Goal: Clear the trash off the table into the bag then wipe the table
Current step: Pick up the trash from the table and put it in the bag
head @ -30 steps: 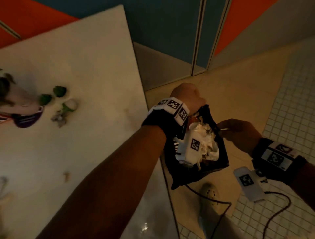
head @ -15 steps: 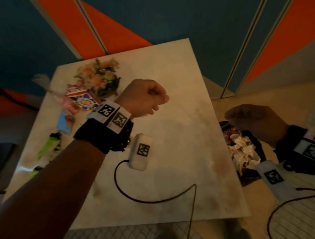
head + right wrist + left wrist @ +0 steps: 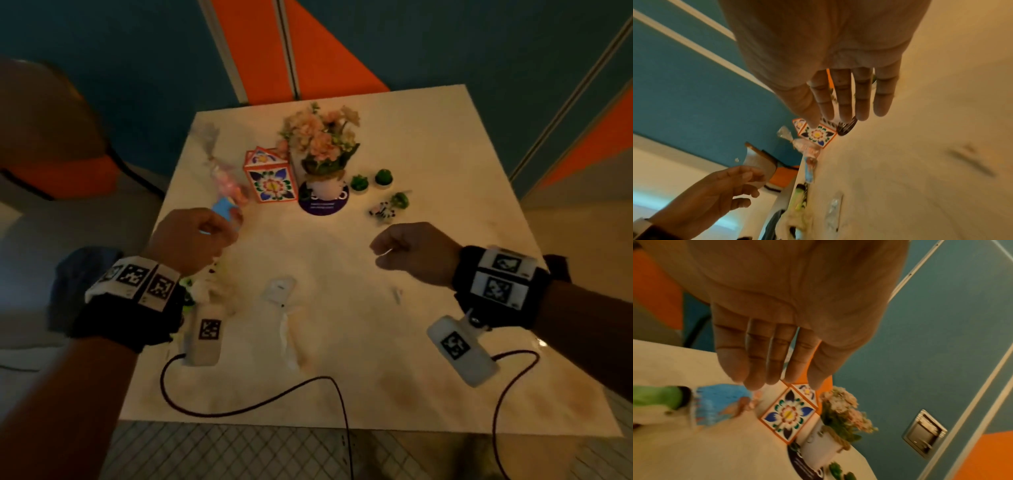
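My left hand [image 3: 205,236] hovers over the left side of the white table [image 3: 428,154], fingers relaxed and empty [image 3: 772,379]. Just beyond its fingertips lies a blue wrapper [image 3: 224,210] [image 3: 719,404]. A green wrapper [image 3: 655,399] and crumpled white scraps [image 3: 202,287] lie under that wrist. A clear plastic wrapper [image 3: 279,291] and a torn white strip [image 3: 286,337] lie mid-table. My right hand [image 3: 387,253] hangs above the right half, open and empty [image 3: 842,116]. The trash bag is not clearly in view.
A flower pot [image 3: 322,150] on a purple coaster, a patterned box [image 3: 272,181], a pink candy bag [image 3: 227,185], two small green plants [image 3: 371,180] and a small figurine [image 3: 385,210] stand at the back. An orange chair [image 3: 61,161] is at left. Cables trail over the front edge.
My view has swung from the black bag on the floor back to the table. The left hand left the bag and crossed to the table's left side. The right hand let go of the bag.
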